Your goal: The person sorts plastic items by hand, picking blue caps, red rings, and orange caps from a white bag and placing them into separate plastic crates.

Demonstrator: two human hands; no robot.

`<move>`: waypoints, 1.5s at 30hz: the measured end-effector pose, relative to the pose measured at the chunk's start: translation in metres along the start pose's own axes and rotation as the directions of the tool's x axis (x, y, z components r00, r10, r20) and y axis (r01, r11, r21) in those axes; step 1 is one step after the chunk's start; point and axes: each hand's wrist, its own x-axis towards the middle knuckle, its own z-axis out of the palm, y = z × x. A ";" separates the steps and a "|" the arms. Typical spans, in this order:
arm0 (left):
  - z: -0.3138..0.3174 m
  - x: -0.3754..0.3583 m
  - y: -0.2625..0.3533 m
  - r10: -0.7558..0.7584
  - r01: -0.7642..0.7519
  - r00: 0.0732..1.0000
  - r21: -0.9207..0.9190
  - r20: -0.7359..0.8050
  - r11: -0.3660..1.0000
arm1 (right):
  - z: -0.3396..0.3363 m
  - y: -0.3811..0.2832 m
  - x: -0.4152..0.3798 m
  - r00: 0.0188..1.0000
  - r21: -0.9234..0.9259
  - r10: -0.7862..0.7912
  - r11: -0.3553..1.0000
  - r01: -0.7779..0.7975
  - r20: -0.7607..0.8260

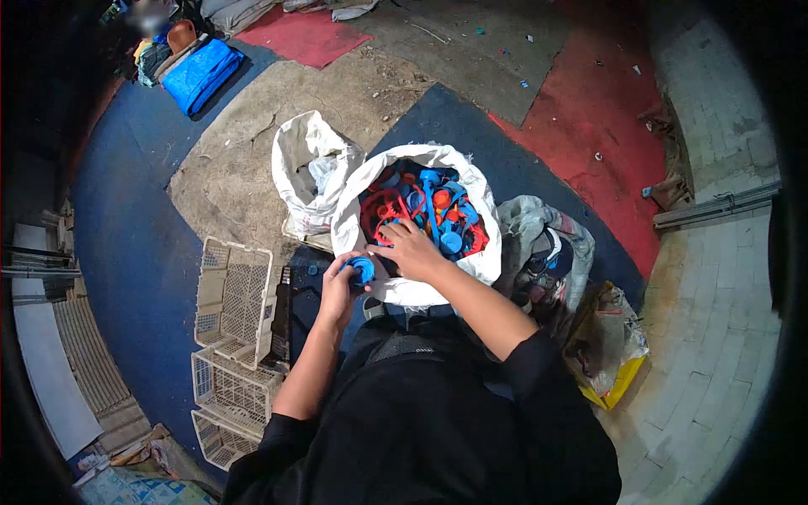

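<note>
A large white sack [484,189] stands open in front of me, its rim rolled down, holding many blue, red and orange plastic pieces [438,210]. At the sack's near left rim, my left hand [339,284] has its fingers wrapped round a round blue plastic piece [360,270]. My right hand [411,251] reaches over the near rim with its fingers spread against the pieces at the left of the sack. Whether anything lies under its fingertips is hard to see.
A smaller white sack [290,164] stands beyond on the left. Cream plastic crates [231,299] lie at the left. Another sack [582,252] and a yellow bag [608,391] lie at the right. A blue folded tarp [202,74] lies far left, near a person.
</note>
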 end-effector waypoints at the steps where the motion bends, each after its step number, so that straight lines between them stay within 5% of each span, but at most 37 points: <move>1: -0.001 0.002 -0.002 0.012 -0.014 0.999 -0.043 -0.043 0.999 | 0.005 0.003 0.001 1.000 0.001 0.011 1.000 -0.011 0.007; 7: 0.006 0.007 0.002 -0.008 -0.001 0.999 -0.218 -0.042 0.976 | 0.003 0.008 -0.011 0.982 0.180 0.186 0.966 -0.187 0.022; 10: 0.004 0.003 0.008 -0.033 0.039 0.999 -0.367 0.021 0.930 | -0.026 0.006 -0.010 0.938 0.207 0.317 0.936 -0.285 -0.141; 12: 0.007 0.003 0.009 -0.008 0.023 0.999 -0.421 0.036 0.907 | -0.029 0.014 -0.011 0.846 0.404 0.430 0.867 -0.290 -0.314; 14: 0.015 0.003 0.007 -0.009 0.012 1.000 -0.349 0.012 0.937 | -0.023 0.023 -0.020 0.826 0.926 0.562 0.337 -0.170 -0.053; 15: 0.018 0.004 0.004 0.015 0.006 0.998 -0.321 0.064 0.947 | -0.023 0.024 -0.026 0.817 0.984 0.576 0.132 -0.117 0.020; 19: 0.043 0.002 0.006 0.023 0.007 0.993 -0.259 0.112 0.966 | -0.045 0.011 -0.040 0.702 0.965 0.695 -0.258 0.041 0.156; 22: 0.052 0.007 0.002 0.027 0.004 0.990 -0.218 0.139 0.976 | -0.055 0.004 -0.051 0.635 0.993 0.771 -0.106 0.050 0.050; 26: 0.064 0.008 -0.004 0.024 0.002 0.985 -0.148 0.171 0.989 | -0.080 -0.015 -0.053 0.711 0.767 0.578 0.636 -0.083 -0.402; 28: 0.067 0.008 -0.006 0.032 0.002 0.980 -0.172 0.196 0.985 | -0.096 -0.025 -0.054 0.824 0.528 0.375 0.842 -0.112 -0.425; 30: 0.073 0.003 -0.005 0.058 -0.027 0.983 -0.177 0.173 0.984 | -0.094 -0.033 -0.056 0.889 0.481 0.308 0.869 -0.118 -0.338; 38: 0.055 0.026 -0.038 -0.056 0.160 0.974 -0.495 0.218 0.854 | -0.065 -0.066 -0.046 0.878 0.578 0.352 0.808 -0.111 -0.323; 41: 0.052 0.023 -0.025 -0.133 0.206 0.972 -0.429 0.193 0.879 | -0.070 -0.065 -0.041 0.916 0.492 0.304 0.858 -0.145 -0.262; 44: 0.051 0.024 -0.019 -0.086 0.128 0.990 -0.439 0.115 0.890 | -0.078 -0.044 -0.032 0.922 0.822 0.344 0.566 -0.054 -0.176; 45: 0.050 0.023 -0.015 -0.053 0.097 0.993 -0.451 0.110 0.887 | -0.063 -0.029 -0.026 0.852 0.944 0.487 0.329 0.027 -0.194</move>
